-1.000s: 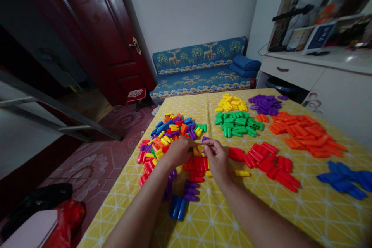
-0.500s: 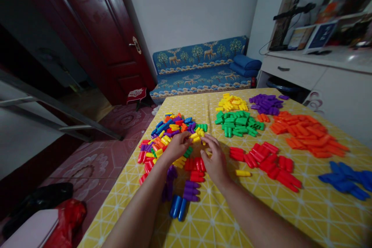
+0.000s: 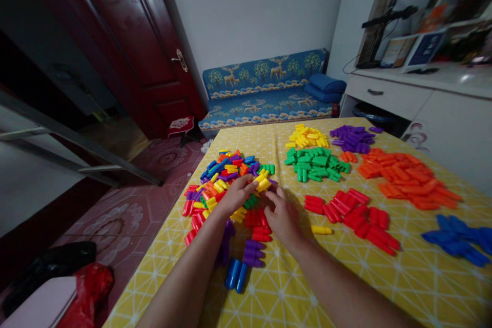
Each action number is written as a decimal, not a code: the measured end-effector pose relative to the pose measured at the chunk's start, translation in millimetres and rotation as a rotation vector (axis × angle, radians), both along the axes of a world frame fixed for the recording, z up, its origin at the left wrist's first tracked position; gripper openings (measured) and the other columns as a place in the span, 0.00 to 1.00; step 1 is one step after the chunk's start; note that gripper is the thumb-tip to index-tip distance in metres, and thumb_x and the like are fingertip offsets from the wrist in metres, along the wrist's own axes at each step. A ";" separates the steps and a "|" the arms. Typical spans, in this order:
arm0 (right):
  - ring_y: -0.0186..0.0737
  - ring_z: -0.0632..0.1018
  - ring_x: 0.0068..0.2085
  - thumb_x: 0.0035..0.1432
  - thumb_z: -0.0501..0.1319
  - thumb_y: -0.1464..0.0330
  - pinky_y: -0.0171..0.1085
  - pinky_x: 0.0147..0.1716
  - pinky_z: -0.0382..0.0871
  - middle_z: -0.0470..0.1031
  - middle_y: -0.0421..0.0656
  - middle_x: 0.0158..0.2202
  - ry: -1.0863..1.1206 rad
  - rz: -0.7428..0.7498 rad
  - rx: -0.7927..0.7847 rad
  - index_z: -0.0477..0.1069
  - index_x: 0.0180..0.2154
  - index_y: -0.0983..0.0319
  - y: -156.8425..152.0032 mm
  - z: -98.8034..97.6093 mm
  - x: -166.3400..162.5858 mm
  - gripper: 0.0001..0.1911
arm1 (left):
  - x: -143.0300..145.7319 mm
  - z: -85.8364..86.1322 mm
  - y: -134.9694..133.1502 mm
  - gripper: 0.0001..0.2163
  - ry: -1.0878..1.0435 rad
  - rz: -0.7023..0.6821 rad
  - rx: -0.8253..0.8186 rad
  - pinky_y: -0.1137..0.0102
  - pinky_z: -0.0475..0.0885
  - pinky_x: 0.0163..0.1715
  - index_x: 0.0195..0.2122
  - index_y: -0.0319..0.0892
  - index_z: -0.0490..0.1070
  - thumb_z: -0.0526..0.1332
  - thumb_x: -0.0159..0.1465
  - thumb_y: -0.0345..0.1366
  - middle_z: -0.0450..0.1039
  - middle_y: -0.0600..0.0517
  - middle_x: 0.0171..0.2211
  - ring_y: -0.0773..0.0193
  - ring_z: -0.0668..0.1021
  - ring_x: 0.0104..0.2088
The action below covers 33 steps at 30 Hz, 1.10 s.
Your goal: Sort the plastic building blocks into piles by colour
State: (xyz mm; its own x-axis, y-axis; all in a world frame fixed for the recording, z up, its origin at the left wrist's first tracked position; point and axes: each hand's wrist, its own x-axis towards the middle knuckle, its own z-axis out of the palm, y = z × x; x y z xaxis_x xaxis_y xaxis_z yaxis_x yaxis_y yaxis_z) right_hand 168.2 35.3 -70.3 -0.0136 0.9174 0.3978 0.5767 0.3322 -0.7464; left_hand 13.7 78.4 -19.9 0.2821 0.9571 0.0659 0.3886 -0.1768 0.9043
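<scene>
A mixed pile of coloured plastic pegs (image 3: 225, 174) lies on the left half of a table with a yellow patterned cloth (image 3: 284, 287). My left hand (image 3: 235, 196) rests on the pile's near edge, fingers curled over yellow pegs (image 3: 262, 182). Just right of it, my right hand (image 3: 282, 215) is beside some red pegs (image 3: 257, 219), its fingers bent downward; whether they hold anything is hidden. Purple pegs (image 3: 252, 252) and two blue pegs (image 3: 236, 274) lie between my forearms.
Sorted heaps sit to the right: yellow (image 3: 307, 137), purple (image 3: 351, 138), green (image 3: 315, 163), orange (image 3: 407, 177), red (image 3: 357, 214), blue (image 3: 459, 238). One yellow peg (image 3: 321, 229) lies alone. A blue sofa (image 3: 265, 92), dark door (image 3: 149, 46) and white cabinet (image 3: 423, 107) surround the table.
Both hands have slid slightly away from me into the mixed pile. The purple peg pinched in my right fingers a second ago is no longer seen there.
</scene>
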 end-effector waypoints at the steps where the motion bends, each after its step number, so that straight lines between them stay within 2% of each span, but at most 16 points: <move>1: 0.50 0.74 0.52 0.50 0.56 0.79 0.46 0.49 0.71 0.72 0.49 0.52 -0.059 -0.001 -0.011 0.76 0.40 0.58 -1.0 1.7 -0.1 0.19 | 0.4 -0.8 0.4 0.13 0.005 -0.006 0.008 0.74 0.63 0.27 0.33 0.39 0.68 0.57 0.62 0.46 0.66 0.56 0.27 0.67 0.68 0.28; 4: 0.50 0.74 0.52 0.50 0.56 0.79 0.45 0.49 0.71 0.72 0.50 0.52 -0.182 -0.005 0.008 0.77 0.38 0.59 -2.5 4.9 -0.2 0.16 | 1.5 -2.5 1.9 0.12 0.083 0.022 0.071 0.73 0.62 0.27 0.31 0.39 0.67 0.55 0.64 0.44 0.65 0.56 0.26 0.67 0.68 0.27; 7: 0.49 0.75 0.50 0.51 0.57 0.78 0.44 0.48 0.70 0.74 0.48 0.51 -0.216 -0.013 0.039 0.77 0.39 0.59 -2.5 5.5 0.0 0.17 | 3.5 -2.1 1.8 0.10 0.273 0.139 0.190 0.72 0.62 0.29 0.29 0.40 0.67 0.54 0.64 0.39 0.67 0.54 0.26 0.65 0.70 0.28; 11: 0.45 0.76 0.45 0.53 0.56 0.78 0.41 0.46 0.69 0.76 0.45 0.43 -0.196 -0.005 0.072 0.77 0.40 0.57 -2.5 4.7 -0.1 0.17 | 9.4 1.1 -3.3 0.09 0.566 0.276 0.270 0.69 0.64 0.33 0.35 0.40 0.70 0.52 0.66 0.36 0.74 0.48 0.31 0.59 0.76 0.33; 14: 0.47 0.76 0.46 0.53 0.57 0.78 0.43 0.47 0.69 0.76 0.47 0.46 -0.216 -0.022 0.079 0.78 0.39 0.57 -2.7 3.2 -1.0 0.16 | 13.5 3.5 -7.3 0.12 0.738 0.287 0.251 0.66 0.65 0.34 0.41 0.39 0.70 0.49 0.68 0.38 0.76 0.43 0.33 0.53 0.78 0.36; 16: 0.48 0.75 0.48 0.52 0.57 0.78 0.45 0.49 0.68 0.75 0.47 0.48 -0.243 -0.040 0.088 0.78 0.39 0.57 -2.6 1.9 -1.7 0.16 | 14.1 4.0 -7.9 0.13 0.781 0.282 0.241 0.66 0.65 0.34 0.43 0.39 0.69 0.48 0.69 0.38 0.77 0.42 0.32 0.52 0.79 0.35; 19: 0.49 0.75 0.50 0.52 0.57 0.78 0.46 0.50 0.67 0.75 0.48 0.50 -0.252 -0.045 0.097 0.79 0.38 0.57 -2.5 0.6 -2.0 0.16 | 11.3 2.0 -5.6 0.10 0.683 0.249 0.227 0.68 0.66 0.34 0.41 0.41 0.69 0.50 0.68 0.38 0.77 0.45 0.33 0.55 0.79 0.36; 24: 0.45 0.75 0.46 0.48 0.56 0.79 0.43 0.46 0.69 0.75 0.45 0.45 -0.180 0.002 0.045 0.76 0.36 0.56 -3.1 2.4 -1.2 0.17 | 8.2 -6.1 -2.6 0.10 0.194 0.125 0.076 0.69 0.70 0.33 0.35 0.43 0.65 0.51 0.68 0.42 0.77 0.50 0.29 0.59 0.79 0.31; 27: 0.42 0.76 0.44 0.47 0.55 0.80 0.40 0.43 0.70 0.74 0.44 0.42 0.059 0.024 0.049 0.73 0.34 0.57 -1.9 3.7 -0.7 0.16 | 10.2 -10.3 -2.3 0.11 -0.045 0.080 -0.009 0.69 0.71 0.31 0.36 0.43 0.64 0.53 0.66 0.45 0.77 0.51 0.29 0.60 0.79 0.29; 31: 0.41 0.75 0.41 0.52 0.59 0.72 0.39 0.40 0.71 0.73 0.43 0.38 0.384 0.011 0.080 0.68 0.36 0.59 2.0 2.5 0.4 0.07 | 10.9 -16.9 0.4 0.14 -0.190 0.095 -0.030 0.72 0.69 0.28 0.37 0.41 0.65 0.56 0.64 0.48 0.74 0.52 0.30 0.63 0.76 0.29; 33: 0.41 0.76 0.41 0.54 0.60 0.69 0.39 0.38 0.72 0.73 0.44 0.41 0.495 -0.009 0.044 0.67 0.42 0.59 3.7 1.3 0.9 0.12 | 9.9 -20.2 2.0 0.15 -0.201 0.086 -0.004 0.73 0.67 0.26 0.36 0.41 0.65 0.57 0.63 0.49 0.71 0.54 0.28 0.66 0.73 0.27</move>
